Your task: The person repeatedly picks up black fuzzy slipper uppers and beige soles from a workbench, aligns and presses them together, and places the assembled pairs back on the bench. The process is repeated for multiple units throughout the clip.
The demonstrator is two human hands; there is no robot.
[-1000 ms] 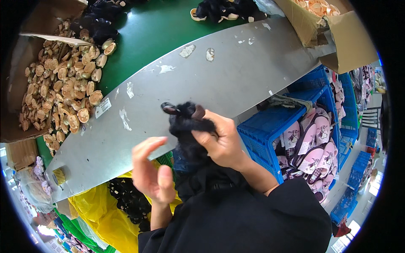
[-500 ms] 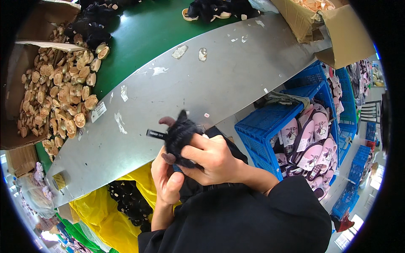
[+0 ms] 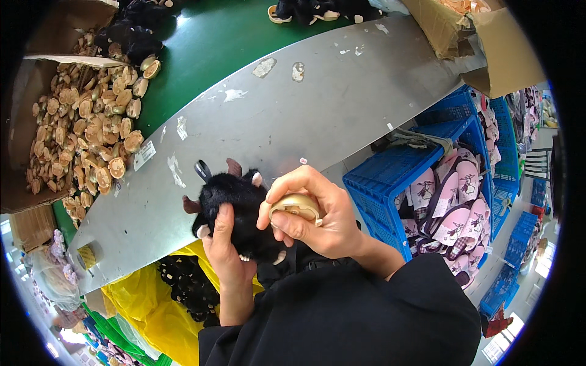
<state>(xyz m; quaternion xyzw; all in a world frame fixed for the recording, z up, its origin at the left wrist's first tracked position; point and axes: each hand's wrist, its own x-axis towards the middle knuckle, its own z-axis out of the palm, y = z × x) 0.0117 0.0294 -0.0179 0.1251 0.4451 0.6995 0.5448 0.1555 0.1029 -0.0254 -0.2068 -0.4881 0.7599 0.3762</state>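
A black plush toy (image 3: 239, 204) with brown horns and small white claws is held over the near edge of a grey metal table (image 3: 293, 116). My left hand (image 3: 224, 247) grips its lower left side, thumb up along the fur. My right hand (image 3: 314, 216) presses a tan oval sole-shaped piece (image 3: 297, 204) against the toy's right side, fingers curled over it.
A cardboard box (image 3: 24, 104) at the left is heaped with several tan oval pieces (image 3: 91, 134). A green belt (image 3: 207, 43) runs behind, carrying black plush items (image 3: 137, 30). Blue crates (image 3: 421, 177) with pink slippers (image 3: 455, 207) stand to the right. A yellow bag (image 3: 152, 299) of black plush lies below.
My left hand came up from below and took hold of the plush. The toy has turned so its horns show, and my right hand now holds a tan oval piece against it.
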